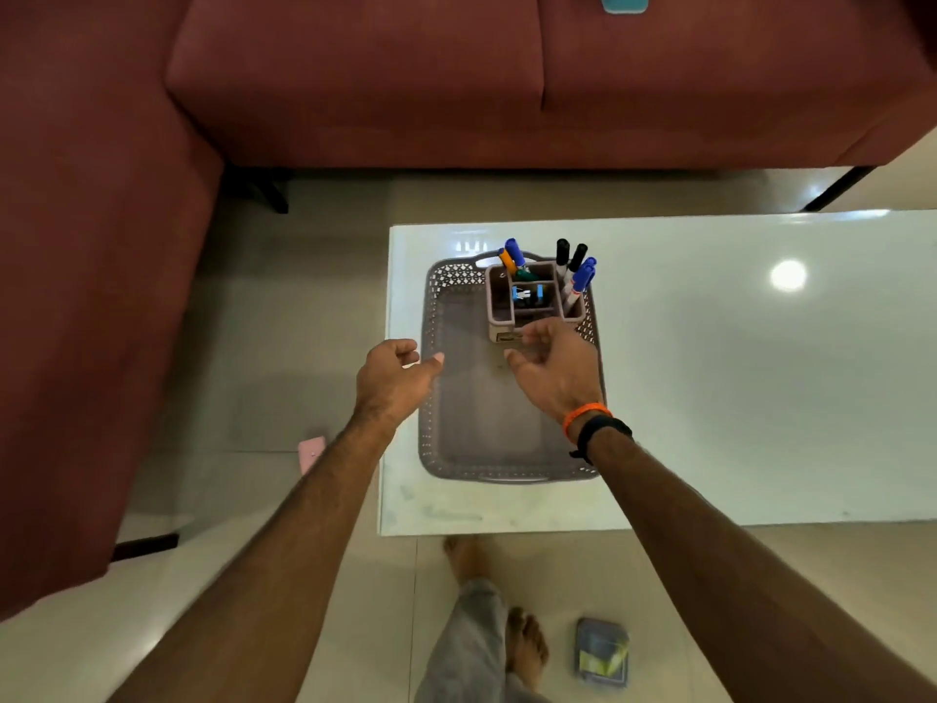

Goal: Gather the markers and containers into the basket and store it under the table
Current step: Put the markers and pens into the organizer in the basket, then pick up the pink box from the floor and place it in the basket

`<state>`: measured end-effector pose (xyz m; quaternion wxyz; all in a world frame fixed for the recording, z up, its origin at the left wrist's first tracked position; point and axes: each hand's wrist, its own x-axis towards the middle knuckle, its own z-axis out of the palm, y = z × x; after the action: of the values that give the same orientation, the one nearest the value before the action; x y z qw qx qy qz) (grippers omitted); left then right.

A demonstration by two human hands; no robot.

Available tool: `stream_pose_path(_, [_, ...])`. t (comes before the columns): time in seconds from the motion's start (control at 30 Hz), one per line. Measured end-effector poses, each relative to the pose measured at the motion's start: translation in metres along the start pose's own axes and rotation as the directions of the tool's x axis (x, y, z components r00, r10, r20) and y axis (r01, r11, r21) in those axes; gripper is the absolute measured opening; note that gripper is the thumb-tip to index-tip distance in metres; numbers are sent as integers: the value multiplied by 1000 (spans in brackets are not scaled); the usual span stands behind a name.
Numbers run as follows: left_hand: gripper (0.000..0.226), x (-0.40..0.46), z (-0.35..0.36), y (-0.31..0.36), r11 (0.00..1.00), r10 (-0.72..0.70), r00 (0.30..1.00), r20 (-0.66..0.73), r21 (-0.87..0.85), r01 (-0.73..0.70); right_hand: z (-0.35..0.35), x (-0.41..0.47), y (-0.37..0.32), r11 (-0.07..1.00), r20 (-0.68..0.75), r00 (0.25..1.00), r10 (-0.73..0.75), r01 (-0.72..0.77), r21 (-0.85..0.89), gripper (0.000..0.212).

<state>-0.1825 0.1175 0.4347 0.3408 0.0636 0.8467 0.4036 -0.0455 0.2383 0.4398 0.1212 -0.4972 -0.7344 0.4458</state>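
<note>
At the centre of the frame a grey perforated basket (487, 413) sits on the white table (735, 372), near its left edge. In the basket's upper right corner stands a compartmented organizer (527, 309) holding upright markers (578, 276). Both hands hover over the basket holding nothing: the left hand (393, 380) with loosely curled fingers at the left rim, the right hand (557, 367) relaxed just below the organizer. A maroon sofa (355, 78) fills the upper frame.

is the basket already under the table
No, the grey perforated plastic basket sits on top of the glossy white table, with the brown compartmented marker organiser standing inside it.
</note>
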Motion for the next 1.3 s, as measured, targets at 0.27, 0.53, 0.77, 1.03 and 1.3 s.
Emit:
stream_pose_path(0.27, [49,-53,-78,-61,995,-103,988,-116,-32,100,50,-70,-38,996,182,981,-62,73,-54,27])
stream_pose_path(0.53, [37,-28,-141,-159,976,-218,957,-192,-46,213,158,-107,-40,988,381,923,-59,107,-107,34])
stream_pose_path(0.77, [35,47,-157,-271,946,-323,938,-128,-44,320,289,-93,-6,972,470,880,75,41,-232,37])
stream_pose_path(1.03, [38,175,-155,-375,925,-377,923,-73,32,380,438,-38,57,935,492,837,241,-63,-350,38])
stream_pose_path(1.3, [54,287,-109,-490,911,-409,912,-29,43,410,564,21,146,881,521,800,298,-21,-473,45])
